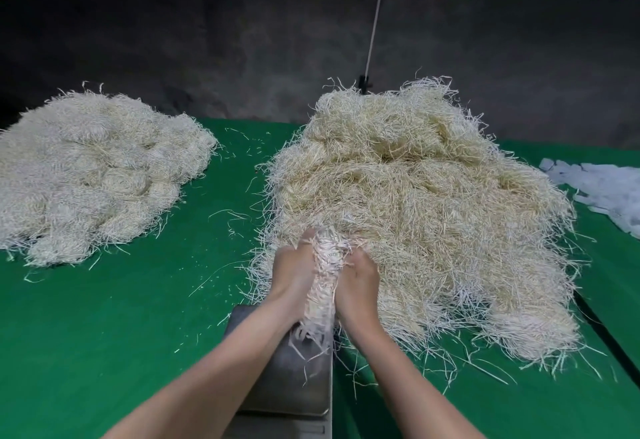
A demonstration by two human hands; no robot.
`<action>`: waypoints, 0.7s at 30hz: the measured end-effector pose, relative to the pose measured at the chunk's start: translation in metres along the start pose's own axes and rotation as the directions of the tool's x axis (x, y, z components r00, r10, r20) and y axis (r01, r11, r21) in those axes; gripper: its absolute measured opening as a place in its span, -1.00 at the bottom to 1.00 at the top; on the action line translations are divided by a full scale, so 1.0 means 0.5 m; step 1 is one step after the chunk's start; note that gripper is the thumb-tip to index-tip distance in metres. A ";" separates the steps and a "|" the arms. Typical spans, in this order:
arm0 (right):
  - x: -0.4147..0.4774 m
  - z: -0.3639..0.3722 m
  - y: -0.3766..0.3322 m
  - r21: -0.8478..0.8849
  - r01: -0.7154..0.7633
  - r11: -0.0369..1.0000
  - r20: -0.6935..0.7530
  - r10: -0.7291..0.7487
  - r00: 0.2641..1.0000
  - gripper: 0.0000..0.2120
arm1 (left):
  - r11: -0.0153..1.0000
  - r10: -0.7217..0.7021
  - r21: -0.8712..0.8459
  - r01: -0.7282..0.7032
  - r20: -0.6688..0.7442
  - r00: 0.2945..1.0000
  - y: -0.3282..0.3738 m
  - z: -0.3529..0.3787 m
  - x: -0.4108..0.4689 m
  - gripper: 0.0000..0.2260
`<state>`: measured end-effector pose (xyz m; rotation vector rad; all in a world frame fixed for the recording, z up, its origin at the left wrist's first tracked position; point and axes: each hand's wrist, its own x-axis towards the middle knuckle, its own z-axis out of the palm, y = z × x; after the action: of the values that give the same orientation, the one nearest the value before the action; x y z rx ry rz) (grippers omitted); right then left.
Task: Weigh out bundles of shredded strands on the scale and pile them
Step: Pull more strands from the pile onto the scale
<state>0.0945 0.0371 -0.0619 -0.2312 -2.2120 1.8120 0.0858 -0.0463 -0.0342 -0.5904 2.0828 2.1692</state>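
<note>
A big loose heap of pale shredded strands (426,203) covers the right half of the green table. At its near edge my left hand (294,272) and my right hand (358,282) press together around one bundle of strands (325,275), whose ends hang down between my wrists. Right below the bundle lies the metal scale platform (294,379), partly hidden by my forearms, with a few stray strands on it. A flatter pile of rounded bundles (90,171) sits at the far left.
The table is covered with green cloth (121,334) scattered with loose strands. White paper-like strips (606,189) lie at the right edge. A white cord (375,22) hangs before the dark wall behind the heap.
</note>
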 end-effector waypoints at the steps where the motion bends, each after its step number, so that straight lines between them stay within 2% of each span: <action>1: 0.006 -0.007 -0.002 0.009 -0.017 1.000 0.015 0.017 1.000 -0.77 | 0.997 0.059 0.050 -0.057 -0.023 0.998 0.009 -0.012 0.010 -0.64; 3: 0.029 -0.035 -0.025 0.143 -0.045 0.989 0.023 0.042 0.999 -0.84 | 0.977 0.168 0.140 -0.160 -0.052 0.984 0.016 -0.031 0.027 -0.59; 5: 0.054 -0.052 -0.050 0.238 -0.001 0.971 0.104 -0.024 0.994 -0.67 | 0.938 0.270 0.226 -0.261 -0.010 0.963 0.013 -0.029 0.031 -0.57; 7: 0.032 -0.034 -0.064 0.089 0.132 0.987 0.281 -0.152 0.948 -0.57 | 0.908 0.337 0.250 -0.337 0.043 0.940 0.012 -0.012 0.029 -0.57; 9: 0.007 -0.002 -0.054 -0.074 0.267 0.961 0.332 -0.229 0.915 -0.57 | 0.930 0.327 0.150 -0.335 0.081 0.942 0.009 -0.001 0.028 -0.60; 11: 0.017 0.004 -0.041 -0.099 0.256 0.962 0.239 -0.226 0.944 -0.70 | 0.955 0.291 0.033 -0.293 0.069 0.954 0.003 -0.006 0.021 -0.78; 12: 0.031 -0.004 -0.040 -0.074 0.186 0.980 0.160 -0.173 0.972 -0.77 | 0.953 0.299 0.028 -0.301 0.044 0.953 0.000 -0.016 0.016 -0.72; 13: 0.048 -0.014 -0.036 -0.010 0.103 0.995 0.073 -0.102 0.992 -0.76 | 0.951 0.308 0.014 -0.309 0.044 0.950 -0.007 -0.027 0.015 -0.58; 14: 0.064 -0.023 -0.035 0.072 0.022 0.997 -0.002 -0.022 1.000 -0.68 | 0.958 0.287 -0.018 -0.287 0.071 0.955 -0.017 -0.037 0.017 -0.43; 16: 0.092 -0.031 -0.032 0.184 -0.079 0.980 -0.121 0.102 0.987 -0.53 | 0.981 0.173 -0.118 -0.152 0.196 0.965 -0.030 -0.050 -0.001 -0.23; 18: 0.099 -0.027 -0.038 0.241 -0.101 0.965 -0.204 0.152 0.967 -0.64 | 0.977 0.096 -0.211 -0.035 0.287 0.953 -0.037 -0.041 -0.028 -0.11; 21: 0.071 -0.002 -0.044 0.216 -0.043 0.976 -0.177 0.082 0.981 -0.85 | 0.977 0.086 -0.208 -0.039 0.219 0.972 -0.029 0.002 -0.031 0.05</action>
<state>0.0620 0.0437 -0.0364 -0.4115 -1.8911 1.9546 0.1046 -0.0412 -0.0428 -0.2762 1.8029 2.3749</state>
